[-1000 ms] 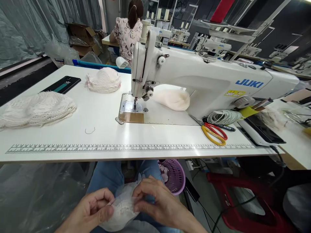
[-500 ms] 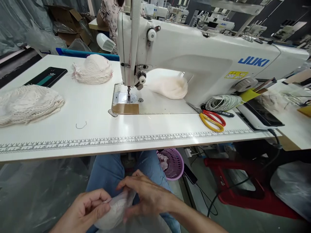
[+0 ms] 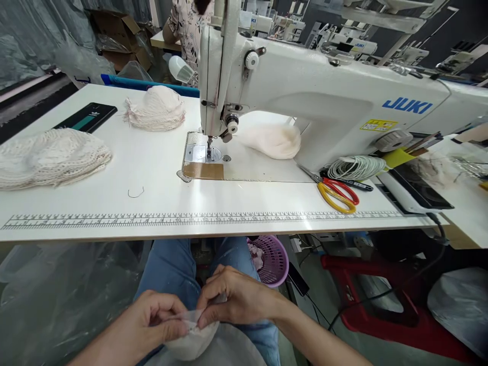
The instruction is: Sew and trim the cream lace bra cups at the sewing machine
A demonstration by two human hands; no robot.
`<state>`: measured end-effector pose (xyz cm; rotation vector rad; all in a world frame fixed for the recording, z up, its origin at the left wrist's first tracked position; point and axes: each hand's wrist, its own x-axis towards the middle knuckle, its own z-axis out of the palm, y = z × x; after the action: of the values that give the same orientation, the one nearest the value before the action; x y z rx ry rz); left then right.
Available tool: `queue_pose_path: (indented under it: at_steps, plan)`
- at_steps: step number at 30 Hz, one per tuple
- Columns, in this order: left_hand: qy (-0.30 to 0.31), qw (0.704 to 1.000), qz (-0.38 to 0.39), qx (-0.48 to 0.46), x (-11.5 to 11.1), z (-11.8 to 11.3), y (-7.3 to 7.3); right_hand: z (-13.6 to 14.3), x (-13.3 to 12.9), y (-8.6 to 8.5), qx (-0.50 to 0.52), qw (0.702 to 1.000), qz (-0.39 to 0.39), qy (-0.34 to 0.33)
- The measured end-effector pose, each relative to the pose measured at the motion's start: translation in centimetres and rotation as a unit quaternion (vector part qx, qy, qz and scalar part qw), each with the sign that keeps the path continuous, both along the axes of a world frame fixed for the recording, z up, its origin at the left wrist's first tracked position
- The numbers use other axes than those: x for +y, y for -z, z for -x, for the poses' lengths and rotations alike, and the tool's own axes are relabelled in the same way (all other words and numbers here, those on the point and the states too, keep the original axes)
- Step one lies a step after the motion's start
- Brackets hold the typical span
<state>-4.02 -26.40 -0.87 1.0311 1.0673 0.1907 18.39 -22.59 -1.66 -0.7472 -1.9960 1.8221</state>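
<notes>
Low over my lap, a white, cup-shaped piece of sheer fabric (image 3: 192,344) is pinched at its upper edge by both hands. My left hand (image 3: 158,323) grips it from the left, thumb over the edge and fingers curled. From the right, my right hand (image 3: 232,297) holds the same edge between thumb and fingers, close to the left fingertips. Part of the edge is hidden by the fingers. Below it, pale sheer material (image 3: 232,351) lies across my lap.
Above my lap is the white table (image 3: 160,198) with a ruler strip, a sewing machine (image 3: 305,86), scissors (image 3: 335,195), a cord coil (image 3: 356,166), a phone (image 3: 87,118) and stacked lace-edged cups (image 3: 53,155), (image 3: 156,109). A purple basket (image 3: 280,259) stands below, beside a red stool (image 3: 343,295).
My right hand has closed from a loose, spread pose onto the fabric's edge beside my left fingers. The fabric has shifted slightly right, and the camera view has moved a little.
</notes>
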Motion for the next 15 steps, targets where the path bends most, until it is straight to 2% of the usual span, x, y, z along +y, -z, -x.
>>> queue_pose_path:
  at_steps: [5,10,15]
  plan:
    - [0.003,1.000,0.016,-0.002,0.0,0.9,0.3,-0.9,0.2,0.5,0.015,0.999,0.032,-0.038]
    - [-0.007,1.000,0.026,0.006,-0.3,2.2,-0.5,0.0,-0.1,0.2,-0.040,0.997,-0.041,-0.043]
    - [0.016,0.999,0.043,-0.007,-0.5,2.2,0.0,1.2,0.1,-0.1,-0.035,0.996,-0.045,-0.070]
